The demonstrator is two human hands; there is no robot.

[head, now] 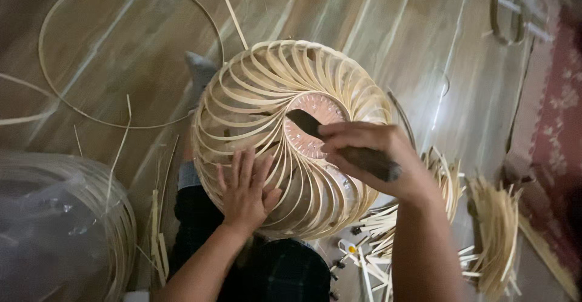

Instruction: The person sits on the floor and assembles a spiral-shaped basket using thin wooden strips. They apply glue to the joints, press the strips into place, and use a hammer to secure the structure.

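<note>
A round lampshade-like frame of curved bamboo strips (254, 90) rests on my lap, its strips spiralling around a central round opening (315, 126). My left hand (245, 190) lies flat with fingers spread on the strips at the frame's near side. My right hand (376, 156) grips a dark-handled knife (315, 126) whose blade tip reaches into the central opening.
A thin bamboo hoop (60, 105) lies on the wooden floor at the upper left. A plastic-wrapped bundle of bamboo rings (66, 229) sits at the lower left. Piles of cut bamboo strips (494, 235) lie at the right, beside a red patterned rug (555, 144).
</note>
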